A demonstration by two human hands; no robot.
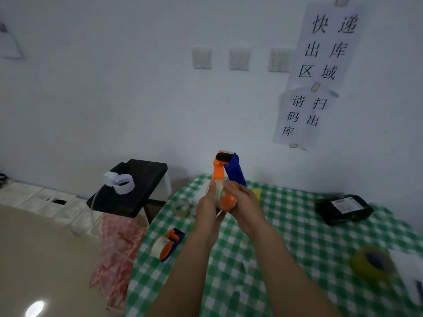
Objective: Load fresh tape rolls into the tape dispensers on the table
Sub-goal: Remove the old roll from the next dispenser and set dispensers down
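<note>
Left hand (207,209) and right hand (246,202) each curl a grip round the tape dispenser (235,171), raised over the bench's (297,225) far edge, with the tape roll (217,192) on its hub (seating unclear). Pressed askew, the roll could jam or slip off.

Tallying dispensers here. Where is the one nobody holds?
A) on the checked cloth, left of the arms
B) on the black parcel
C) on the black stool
A: the spare dispenser lies on the checked cloth; the left hand and right hand hold the other dispenser.
</note>
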